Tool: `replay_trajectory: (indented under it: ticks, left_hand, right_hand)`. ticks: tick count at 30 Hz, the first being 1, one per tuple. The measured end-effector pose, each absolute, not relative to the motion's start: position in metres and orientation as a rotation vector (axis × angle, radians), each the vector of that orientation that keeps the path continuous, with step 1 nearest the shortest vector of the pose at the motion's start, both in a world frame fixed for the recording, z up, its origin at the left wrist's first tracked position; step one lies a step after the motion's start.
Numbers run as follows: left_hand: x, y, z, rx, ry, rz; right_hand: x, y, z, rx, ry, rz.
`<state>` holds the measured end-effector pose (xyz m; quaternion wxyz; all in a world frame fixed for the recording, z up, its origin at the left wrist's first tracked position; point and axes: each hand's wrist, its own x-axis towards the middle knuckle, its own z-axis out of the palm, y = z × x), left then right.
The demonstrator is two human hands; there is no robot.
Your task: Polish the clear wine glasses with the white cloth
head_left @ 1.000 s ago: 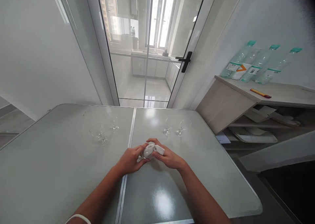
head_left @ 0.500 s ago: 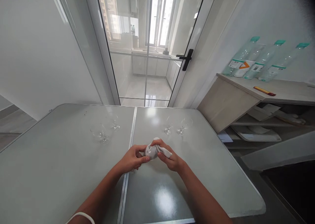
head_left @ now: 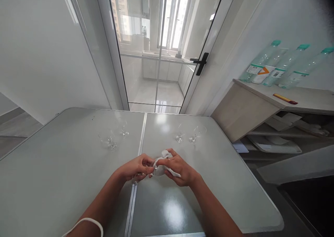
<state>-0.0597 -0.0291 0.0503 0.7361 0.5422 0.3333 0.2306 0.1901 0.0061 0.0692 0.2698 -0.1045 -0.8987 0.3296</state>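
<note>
Over the middle of the grey table (head_left: 161,209), my left hand (head_left: 135,167) is closed around a stemmed glass (head_left: 134,181); its foot shows under my fingers and its bowl points to the right. My right hand (head_left: 180,167) presses a white cloth (head_left: 166,154) around and against the bowl, fingers closed on the cloth. Most of the bowl is hidden by cloth and fingers. Farther back stand clear stemmed glasses: a near left glass (head_left: 112,146), a far left glass (head_left: 125,134), and a pair on the right, one glass (head_left: 179,138) beside another glass (head_left: 193,139).
A metal seam (head_left: 142,136) divides the tabletop. At the right, a wooden shelf unit (head_left: 250,108) carries several plastic bottles (head_left: 276,73) and a thin yellow-and-red packet (head_left: 285,98). Behind the table is a glass door (head_left: 169,84) with a black handle (head_left: 202,63).
Both hands have come slightly lower, and the glass has turned so its foot shows more at the left. My right fingers have shifted over the bowl with the cloth. The view has moved slightly.
</note>
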Motion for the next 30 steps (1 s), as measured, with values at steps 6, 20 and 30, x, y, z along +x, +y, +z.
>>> replay_trajectory:
  ticks: [6,20,30]
  left_hand:
    - [-0.048,-0.033,0.031,2.070,1.212,0.853]
    - [-0.029,-0.033,0.034,1.391,1.220,0.761]
    - [-0.042,-0.027,0.027,0.611,0.682,0.566]
  right_hand:
    - [0.188,0.009,0.071,-0.765,-1.876,1.549]
    - [0.184,0.012,0.072,-0.836,-1.697,1.856]
    - [0.180,0.003,0.070,-0.594,-2.296,0.901]
